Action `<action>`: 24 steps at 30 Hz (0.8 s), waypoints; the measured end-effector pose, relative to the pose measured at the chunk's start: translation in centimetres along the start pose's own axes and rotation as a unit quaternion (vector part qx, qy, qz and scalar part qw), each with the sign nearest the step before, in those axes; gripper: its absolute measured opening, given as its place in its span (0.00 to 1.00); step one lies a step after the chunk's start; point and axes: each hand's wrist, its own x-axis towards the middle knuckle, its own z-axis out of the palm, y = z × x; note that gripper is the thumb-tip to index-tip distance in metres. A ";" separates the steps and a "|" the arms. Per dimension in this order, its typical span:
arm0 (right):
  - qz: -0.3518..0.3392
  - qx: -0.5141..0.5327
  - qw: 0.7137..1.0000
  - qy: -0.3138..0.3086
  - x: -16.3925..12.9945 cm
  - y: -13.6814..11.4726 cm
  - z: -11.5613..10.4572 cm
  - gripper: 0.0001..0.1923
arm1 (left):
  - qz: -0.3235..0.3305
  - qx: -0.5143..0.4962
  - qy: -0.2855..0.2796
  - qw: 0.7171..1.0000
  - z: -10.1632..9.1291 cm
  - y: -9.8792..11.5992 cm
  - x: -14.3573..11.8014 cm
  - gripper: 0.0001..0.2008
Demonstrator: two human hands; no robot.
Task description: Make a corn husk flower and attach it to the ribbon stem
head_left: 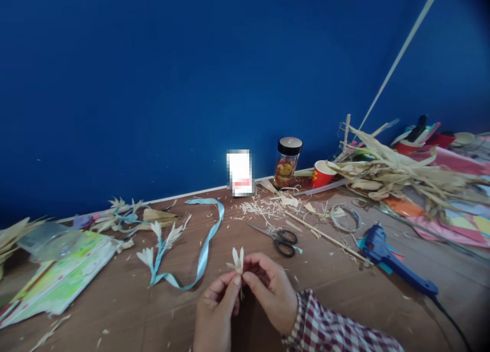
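Note:
Between my hands, low in the middle of the view, stands a small flower of pale dried husk petals (238, 260), petals pointing up. My left hand (219, 303) pinches its base between thumb and fingers. Against the same base, the thumb and index finger of my right hand (270, 291) are pressed together from the right. Part of the stem shows below the fingers. Left of my hands lies a finished-looking spray of husk flowers (155, 252) on a blue-wrapped stem, with a loose light blue ribbon (204, 255) trailing from it. Black-handled scissors (284, 241) rest beyond my right hand.
A blue glue gun (398, 265) lies at right with its cord. Husk scraps (260, 207) litter the table before a lidded jar (288, 163) and a red paper cup (322, 174). Dried husks (386, 163) pile up at right. A painted sheet (72, 270) lies left. A blue wall (172, 86) rises behind.

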 end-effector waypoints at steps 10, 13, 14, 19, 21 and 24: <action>0.023 -0.009 1.000 0.016 0.5 -0.4 -0.2 0.06 | 0.015 0.045 -0.030 0.998 -0.1 -0.3 0.1 0.16; 0.020 -0.019 1.000 0.011 0.4 -0.5 -0.2 0.07 | 0.012 0.038 -0.017 0.999 -0.1 -0.4 0.1 0.16; 0.018 -0.021 1.000 0.007 0.4 -0.5 -0.2 0.08 | 0.012 0.034 -0.010 0.999 -0.1 -0.4 0.1 0.16; 0.015 -0.011 1.000 -0.002 0.5 -0.1 -0.2 0.07 | 0.013 0.027 -0.001 1.000 -0.1 -0.5 0.2 0.16; 0.021 -0.006 1.000 -0.003 0.4 0.1 -0.2 0.07 | 0.014 0.036 -0.005 0.999 0.0 -0.4 0.1 0.16; 0.026 -0.015 1.000 -0.003 0.4 0.2 -0.1 0.07 | 0.020 0.049 -0.007 0.999 0.0 -0.2 0.0 0.16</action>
